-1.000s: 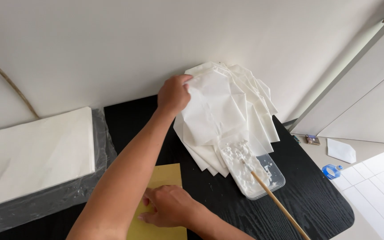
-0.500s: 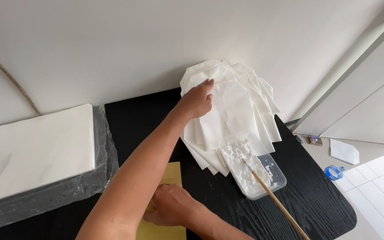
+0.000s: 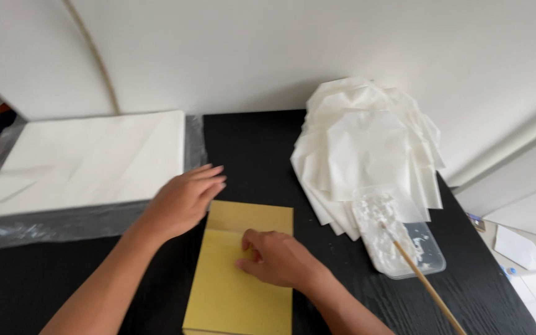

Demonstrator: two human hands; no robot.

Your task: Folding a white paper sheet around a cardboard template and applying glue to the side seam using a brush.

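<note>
Back from the white stack, left hand hovers open; right hand presses, seemingly flat-fingered, the yellow folded paper.

Fanned pile of white paper sheets, clear plastic tray, wooden stick, wrapped white stack

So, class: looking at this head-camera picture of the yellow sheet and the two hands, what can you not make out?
- Yellow sheet: its near edge is cut off by the bottom of the head view, and the right hand covers part of it.
- Wooden stick: its handle end leaves the frame.
- Clear tray: the white contents are too blurred to identify.
- Left hand: its palm faces down, hidden.
</note>
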